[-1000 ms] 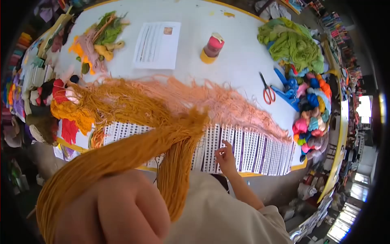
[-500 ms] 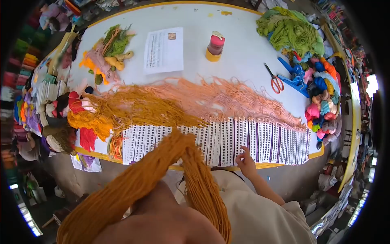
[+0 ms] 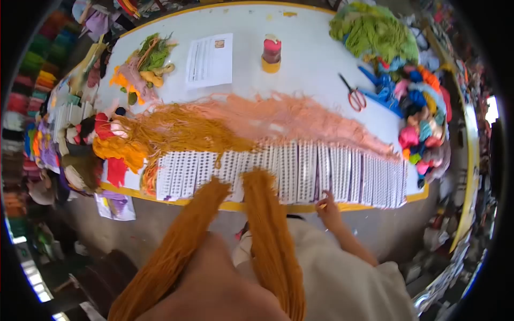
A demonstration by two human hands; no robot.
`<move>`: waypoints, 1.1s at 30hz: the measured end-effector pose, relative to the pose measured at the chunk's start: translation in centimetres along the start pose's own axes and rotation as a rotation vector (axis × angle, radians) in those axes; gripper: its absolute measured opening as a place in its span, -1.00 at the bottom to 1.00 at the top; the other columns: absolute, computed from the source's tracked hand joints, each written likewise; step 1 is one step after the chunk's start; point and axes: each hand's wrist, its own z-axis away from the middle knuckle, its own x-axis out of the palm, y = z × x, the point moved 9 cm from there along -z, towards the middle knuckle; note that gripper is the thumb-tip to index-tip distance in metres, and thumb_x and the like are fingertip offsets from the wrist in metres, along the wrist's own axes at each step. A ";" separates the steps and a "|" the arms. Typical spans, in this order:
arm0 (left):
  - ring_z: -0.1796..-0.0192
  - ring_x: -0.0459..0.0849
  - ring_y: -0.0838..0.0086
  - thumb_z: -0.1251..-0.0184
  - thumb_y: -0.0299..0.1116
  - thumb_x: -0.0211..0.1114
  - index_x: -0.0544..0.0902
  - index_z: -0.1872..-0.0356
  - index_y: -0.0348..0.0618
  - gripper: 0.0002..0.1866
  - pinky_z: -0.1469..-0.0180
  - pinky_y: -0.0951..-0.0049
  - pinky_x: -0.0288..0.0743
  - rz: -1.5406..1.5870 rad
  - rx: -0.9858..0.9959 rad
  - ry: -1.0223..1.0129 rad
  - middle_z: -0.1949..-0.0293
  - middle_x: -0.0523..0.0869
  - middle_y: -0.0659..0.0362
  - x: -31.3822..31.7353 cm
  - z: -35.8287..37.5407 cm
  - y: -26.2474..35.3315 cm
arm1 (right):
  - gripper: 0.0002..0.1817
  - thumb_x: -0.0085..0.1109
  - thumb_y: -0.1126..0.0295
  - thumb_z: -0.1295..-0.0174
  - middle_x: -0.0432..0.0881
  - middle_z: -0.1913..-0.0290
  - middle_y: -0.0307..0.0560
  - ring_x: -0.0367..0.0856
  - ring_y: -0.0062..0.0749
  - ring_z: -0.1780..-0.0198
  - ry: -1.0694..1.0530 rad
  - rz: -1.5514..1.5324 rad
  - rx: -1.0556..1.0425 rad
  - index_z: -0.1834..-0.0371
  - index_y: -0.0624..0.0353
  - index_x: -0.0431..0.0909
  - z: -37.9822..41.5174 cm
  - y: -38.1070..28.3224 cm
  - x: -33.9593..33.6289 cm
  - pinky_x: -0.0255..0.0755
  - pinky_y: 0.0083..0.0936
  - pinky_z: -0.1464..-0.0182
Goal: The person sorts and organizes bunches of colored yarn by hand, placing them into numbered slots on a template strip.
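My right hand (image 3: 329, 212) is just past the front edge of the table, beside a row of white strips with punched holes (image 3: 289, 174). Its fingers are partly bent and apart, with nothing visible in them. My left hand is out of view. Close to the camera hang two thick lengths of ochre yarn (image 3: 270, 235), their cut ends pointing at the table. Along the strips' far ends lie loose ochre strands (image 3: 187, 131) on the left and pale pink strands (image 3: 300, 120) on the right.
The white table (image 3: 155, 27) bears a printed sheet (image 3: 210, 61), a pink-and-yellow spool-like stack (image 3: 271, 53), scissors (image 3: 355, 98), blue tools (image 3: 383, 88) and a green yarn heap (image 3: 375, 35). Coloured yarn bundles (image 3: 423, 112) line the right end; more yarn (image 3: 120, 155) lies at left.
The two ochre lengths met at their ends before; now they hang apart with a gap between. My right hand has shifted slightly, still by the table edge. The view has moved a little.
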 end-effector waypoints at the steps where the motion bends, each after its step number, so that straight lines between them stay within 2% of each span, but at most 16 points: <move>1: 0.46 0.49 0.63 -0.34 -0.35 0.26 0.53 -0.13 -0.16 -0.64 0.55 0.64 0.20 -0.001 -0.021 0.005 -0.07 0.47 0.21 0.4 0.0 -0.4 | -0.37 0.17 0.48 -0.22 0.61 0.31 -0.17 0.57 -0.53 0.51 -0.015 -0.018 0.015 -0.35 0.16 0.14 1.1 0.4 1.3 0.48 -0.54 0.41; 8: 0.43 0.49 0.62 -0.36 -0.33 0.24 0.52 -0.13 -0.17 -0.65 0.53 0.63 0.21 -0.012 0.023 -0.023 -0.11 0.45 0.21 4.2 0.1 -1.4 | -0.37 0.16 0.49 -0.21 0.61 0.33 -0.15 0.58 -0.49 0.51 -0.041 -0.072 -0.002 -0.35 0.15 0.15 2.5 2.1 0.2 0.49 -0.54 0.41; 10: 0.42 0.49 0.62 -0.37 -0.32 0.23 0.52 -0.13 -0.17 -0.65 0.52 0.62 0.21 -0.010 0.018 -0.036 -0.12 0.45 0.22 5.0 0.2 -1.4 | -0.37 0.16 0.49 -0.21 0.61 0.32 -0.15 0.58 -0.50 0.50 0.004 0.029 -0.083 -0.35 0.16 0.16 2.8 1.7 -0.2 0.50 -0.54 0.41; 11: 0.42 0.49 0.62 -0.38 -0.32 0.23 0.52 -0.13 -0.17 -0.65 0.52 0.62 0.21 -0.014 0.012 -0.041 -0.12 0.45 0.22 5.3 0.2 -1.4 | -0.36 0.21 0.44 -0.17 0.65 0.28 -0.09 0.65 -0.30 0.44 -0.014 -0.012 -0.015 -0.34 0.11 0.18 3.0 2.4 0.0 0.52 -0.35 0.30; 14: 0.41 0.49 0.62 -0.39 -0.31 0.21 0.52 -0.13 -0.18 -0.65 0.51 0.62 0.21 -0.019 0.022 -0.071 -0.14 0.44 0.22 6.5 -0.3 -0.6 | -0.36 0.20 0.46 -0.17 0.65 0.27 -0.07 0.66 -0.29 0.43 -0.017 -0.093 -0.004 -0.34 0.11 0.19 3.5 2.8 -0.2 0.52 -0.35 0.31; 15: 0.40 0.49 0.61 -0.39 -0.30 0.21 0.52 -0.13 -0.18 -0.65 0.50 0.61 0.21 -0.025 0.029 -0.067 -0.15 0.44 0.22 6.6 -0.6 -0.1 | -0.36 0.20 0.46 -0.18 0.65 0.28 -0.05 0.65 -0.28 0.45 0.040 -0.083 -0.072 -0.34 0.12 0.18 3.8 2.6 -0.4 0.52 -0.38 0.33; 19: 0.39 0.49 0.61 -0.41 -0.29 0.19 0.52 -0.13 -0.18 -0.65 0.49 0.61 0.21 -0.063 0.023 -0.043 -0.17 0.43 0.22 5.8 -3.0 2.5 | -0.36 0.19 0.45 -0.20 0.64 0.27 -0.03 0.66 -0.30 0.45 0.054 -0.138 0.013 -0.35 0.14 0.15 4.2 2.6 0.3 0.54 -0.39 0.34; 21: 0.38 0.49 0.61 -0.42 -0.28 0.19 0.52 -0.13 -0.19 -0.66 0.49 0.60 0.21 -0.111 0.033 0.028 -0.18 0.43 0.22 3.6 -4.1 4.4 | -0.36 0.18 0.45 -0.20 0.64 0.29 -0.05 0.67 -0.33 0.46 0.087 -0.131 -0.006 -0.34 0.15 0.15 4.0 1.7 0.7 0.54 -0.39 0.35; 23: 0.37 0.49 0.61 -0.42 -0.27 0.18 0.51 -0.14 -0.19 -0.66 0.48 0.60 0.21 -0.149 0.031 0.152 -0.19 0.42 0.22 0.8 -4.1 5.4 | -0.37 0.18 0.46 -0.22 0.61 0.32 -0.11 0.59 -0.49 0.53 0.133 -0.110 -0.024 -0.35 0.15 0.13 3.5 0.4 1.8 0.50 -0.54 0.45; 24: 0.37 0.49 0.61 -0.43 -0.27 0.17 0.51 -0.14 -0.19 -0.66 0.48 0.60 0.21 -0.167 0.021 0.218 -0.20 0.42 0.22 -0.4 -3.7 6.1 | -0.36 0.18 0.47 -0.22 0.61 0.31 -0.14 0.55 -0.53 0.55 0.153 -0.136 -0.055 -0.35 0.16 0.12 3.4 -1.0 2.2 0.49 -0.55 0.46; 26: 0.39 0.47 0.59 -0.45 -0.23 0.15 0.53 -0.13 -0.19 -0.65 0.48 0.60 0.21 -0.147 -0.028 0.358 -0.17 0.44 0.19 -3.1 -2.7 8.1 | -0.38 0.17 0.43 -0.20 0.65 0.32 -0.12 0.64 -0.36 0.47 0.167 -0.236 -0.053 -0.32 0.14 0.16 3.0 -3.0 3.7 0.52 -0.42 0.34; 27: 0.39 0.45 0.59 -0.46 -0.23 0.14 0.55 -0.06 -0.23 -0.68 0.49 0.60 0.23 -0.188 -0.080 0.283 -0.07 0.47 0.16 -4.0 -2.8 9.2 | -0.37 0.17 0.42 -0.20 0.65 0.31 -0.11 0.63 -0.37 0.46 0.156 -0.205 -0.069 -0.34 0.13 0.16 2.8 -4.0 4.6 0.52 -0.41 0.31; 28: 0.39 0.45 0.58 -0.45 -0.22 0.15 0.55 -0.06 -0.22 -0.68 0.50 0.59 0.23 -0.186 -0.074 0.251 -0.06 0.47 0.16 -4.5 -2.6 11.0 | -0.37 0.16 0.42 -0.20 0.65 0.29 -0.08 0.64 -0.31 0.40 0.170 -0.165 -0.093 -0.35 0.12 0.16 2.6 -4.5 5.8 0.52 -0.37 0.27; 30: 0.39 0.45 0.58 -0.44 -0.21 0.15 0.55 -0.06 -0.21 -0.67 0.50 0.59 0.23 -0.139 -0.054 0.183 -0.05 0.48 0.17 -4.5 -2.9 14.5 | -0.36 0.19 0.47 -0.20 0.63 0.26 -0.13 0.54 -0.51 0.53 0.163 -0.050 -0.185 -0.34 0.18 0.15 2.7 -7.7 7.0 0.46 -0.49 0.43; 32: 0.39 0.46 0.58 -0.44 -0.19 0.16 0.55 -0.06 -0.20 -0.67 0.51 0.59 0.23 -0.114 -0.057 0.083 -0.04 0.49 0.17 -3.3 -3.1 17.3 | -0.36 0.20 0.46 -0.19 0.63 0.26 -0.10 0.56 -0.45 0.50 0.170 -0.021 -0.226 -0.34 0.14 0.17 2.6 -8.5 9.0 0.47 -0.46 0.39; 33: 0.39 0.46 0.58 -0.43 -0.19 0.16 0.55 -0.06 -0.20 -0.66 0.51 0.59 0.23 -0.092 -0.061 0.034 -0.04 0.50 0.17 -2.5 -3.1 18.2 | -0.38 0.19 0.45 -0.19 0.63 0.24 -0.11 0.59 -0.41 0.47 0.086 -0.024 -0.129 -0.32 0.15 0.19 3.3 -10.0 9.2 0.49 -0.44 0.35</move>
